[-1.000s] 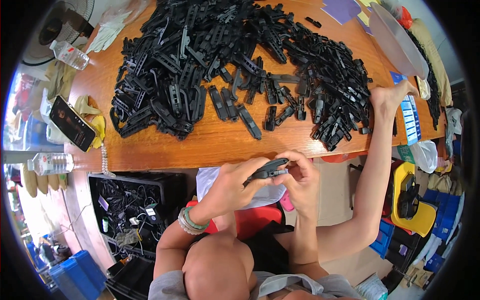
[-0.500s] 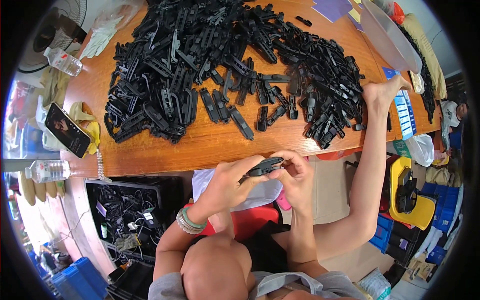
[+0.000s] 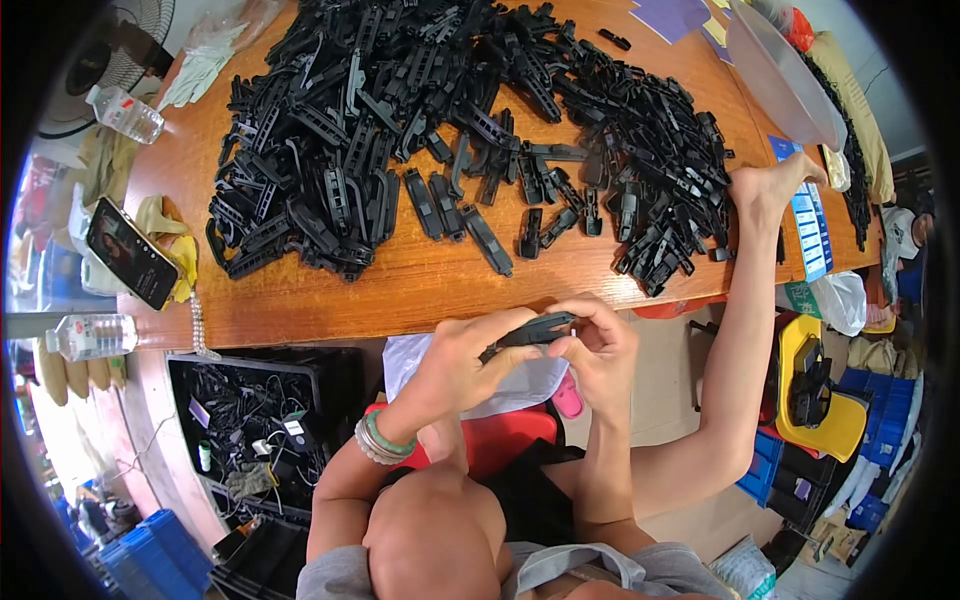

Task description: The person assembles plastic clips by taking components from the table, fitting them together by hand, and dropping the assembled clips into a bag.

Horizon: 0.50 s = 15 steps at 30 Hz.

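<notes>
The left hand (image 3: 462, 362) is clamped on a black plastic part (image 3: 542, 328), hiding one end. The right hand (image 3: 606, 352) pinches the other between thumb and fingers — exact contact is hard to make out. The part is near the table's (image 3: 400, 300) front edge; beyond, a dark pile (image 3: 350, 130) — cut off at the top.

Over my feed the wooden table (image 3: 330, 312) looks smooth and glossy. The held black part (image 3: 540, 328) and the heaped parts (image 3: 335, 125) at far left read as matt plastic. I make out clear plastic bottles (image 3: 95, 337) at left, a translucent plastic basin (image 3: 775, 75) at far right and a yellow plastic chair (image 3: 848, 430).
</notes>
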### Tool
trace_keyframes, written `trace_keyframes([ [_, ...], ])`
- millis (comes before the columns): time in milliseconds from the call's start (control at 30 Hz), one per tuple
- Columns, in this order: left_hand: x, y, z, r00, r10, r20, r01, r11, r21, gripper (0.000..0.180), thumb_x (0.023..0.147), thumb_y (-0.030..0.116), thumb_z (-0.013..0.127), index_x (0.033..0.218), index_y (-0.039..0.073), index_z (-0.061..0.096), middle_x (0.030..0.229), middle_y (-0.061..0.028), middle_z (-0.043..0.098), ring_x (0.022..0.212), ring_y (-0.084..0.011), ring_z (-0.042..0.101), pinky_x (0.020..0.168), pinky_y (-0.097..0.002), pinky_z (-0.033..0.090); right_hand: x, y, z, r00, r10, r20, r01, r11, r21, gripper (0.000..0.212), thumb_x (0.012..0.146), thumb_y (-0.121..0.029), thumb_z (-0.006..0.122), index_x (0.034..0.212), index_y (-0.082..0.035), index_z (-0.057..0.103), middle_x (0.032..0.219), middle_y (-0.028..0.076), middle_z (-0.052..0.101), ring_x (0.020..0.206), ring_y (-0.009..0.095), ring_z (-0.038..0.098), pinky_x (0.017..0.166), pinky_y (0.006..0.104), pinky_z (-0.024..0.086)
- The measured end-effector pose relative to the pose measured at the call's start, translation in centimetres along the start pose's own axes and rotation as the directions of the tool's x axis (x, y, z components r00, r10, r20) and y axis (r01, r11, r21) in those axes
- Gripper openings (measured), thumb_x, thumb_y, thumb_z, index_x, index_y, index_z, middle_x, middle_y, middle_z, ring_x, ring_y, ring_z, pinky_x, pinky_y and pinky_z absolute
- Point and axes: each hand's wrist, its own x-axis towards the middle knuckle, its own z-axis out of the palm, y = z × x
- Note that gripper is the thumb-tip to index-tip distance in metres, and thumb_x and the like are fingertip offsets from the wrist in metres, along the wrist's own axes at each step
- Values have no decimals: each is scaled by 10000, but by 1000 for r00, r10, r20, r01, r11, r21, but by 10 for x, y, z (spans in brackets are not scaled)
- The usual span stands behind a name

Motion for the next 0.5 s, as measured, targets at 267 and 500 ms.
trace_keyframes([
  [267,22,-7,-30,983,44,-177,9,958,288,233,782,-19,615,1013,4,631,825,-146,643,688,-254,646,633,-313,508,27,-13,-2,986,14,167,9,990,-138,200,760,44,638,958,14,644,866,99,616,762,167,579,695,264,452],
  [500,56,-28,-29,946,321,41,-258,672,694,202,755,31,546,947,41,609,896,-120,514,747,-299,602,601,-368,504,69,-4,9,942,-333,47,213,483,-849,262,711,67,639,955,-27,639,888,127,529,812,294,553,740,367,449],
])
